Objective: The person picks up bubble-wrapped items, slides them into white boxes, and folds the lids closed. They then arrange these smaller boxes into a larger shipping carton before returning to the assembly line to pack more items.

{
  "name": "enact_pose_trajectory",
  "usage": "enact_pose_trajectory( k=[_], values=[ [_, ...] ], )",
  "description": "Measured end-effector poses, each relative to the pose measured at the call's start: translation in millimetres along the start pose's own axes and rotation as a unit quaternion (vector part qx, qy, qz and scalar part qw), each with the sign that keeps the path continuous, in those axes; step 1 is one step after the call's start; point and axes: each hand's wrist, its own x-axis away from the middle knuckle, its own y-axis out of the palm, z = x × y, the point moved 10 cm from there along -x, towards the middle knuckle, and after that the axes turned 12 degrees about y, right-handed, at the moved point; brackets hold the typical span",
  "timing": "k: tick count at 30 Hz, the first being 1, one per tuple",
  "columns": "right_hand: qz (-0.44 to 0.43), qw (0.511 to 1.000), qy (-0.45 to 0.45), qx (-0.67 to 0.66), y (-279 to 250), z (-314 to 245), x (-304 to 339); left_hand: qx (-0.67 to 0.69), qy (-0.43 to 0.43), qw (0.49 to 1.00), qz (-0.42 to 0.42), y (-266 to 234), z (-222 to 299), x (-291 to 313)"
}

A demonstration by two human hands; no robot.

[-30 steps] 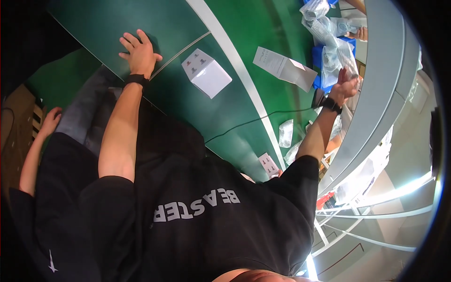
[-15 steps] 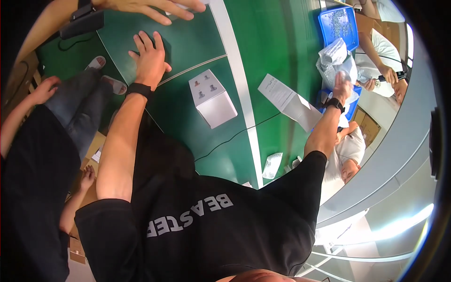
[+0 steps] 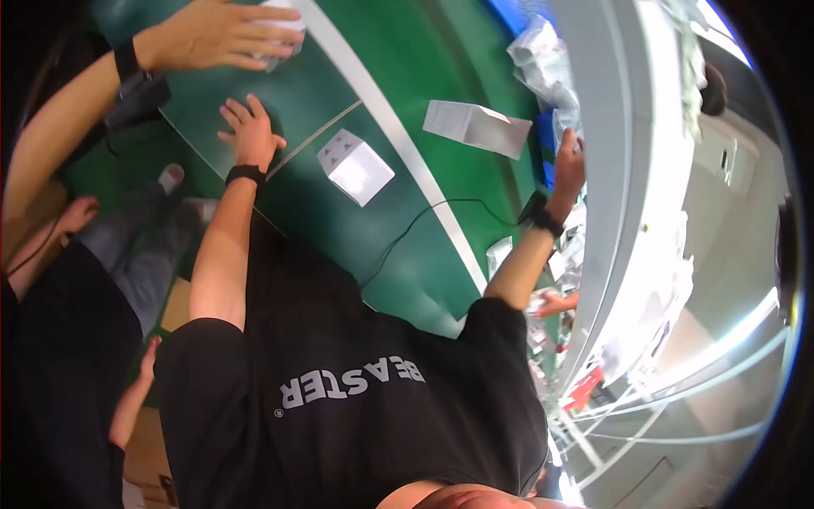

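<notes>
My left hand [image 3: 252, 136] lies flat on the dark green table with its fingers spread, holding nothing. Just to its right stands a white box [image 3: 363, 174] with small pictures printed on top. My right hand [image 3: 568, 174] is stretched out to the right beside a blue tray [image 3: 548, 161], below some clear plastic bags [image 3: 544, 64]. Its fingers look loosely extended and apart, with nothing visible in them. Between my hands, on the brighter green strip, lies a second white box [image 3: 476, 127] on its side.
Another person's hand [image 3: 212, 36] rests over a white box [image 3: 284, 30] at the upper left. A black cable [image 3: 424, 212] runs across the table and a pale divider strip [image 3: 394, 136]. A grey beam [image 3: 610, 170] curves past my right hand. A seated person's legs [image 3: 157, 229] are at left.
The view has swung to the right. My right hand has come off the clear plastic it was touching by the blue tray. The other person's hand now covers a white box. My left hand stays flat.
</notes>
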Motion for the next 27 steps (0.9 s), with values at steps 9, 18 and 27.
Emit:
enact_pose_trajectory(
  k=[9, 18, 27],
  values=[
    [-0.196, 0.97, -0.008, -0.144, 83.3, -200.7, 244.2, -0.014, 0.028, 0.999, 0.007, 14.4, -4.6, -14.5],
    [-0.171, 0.968, 0.147, -0.112, 81.8, -168.3, 294.5, 0.163, 0.13, 0.964, 0.163, -45.5, -12.4, -1.9],
    [-0.139, 0.964, 0.193, -0.119, 70.4, -166.0, 328.3, -0.191, 0.435, 0.872, 0.122, -184.1, 100.2, -47.5]
  ],
)
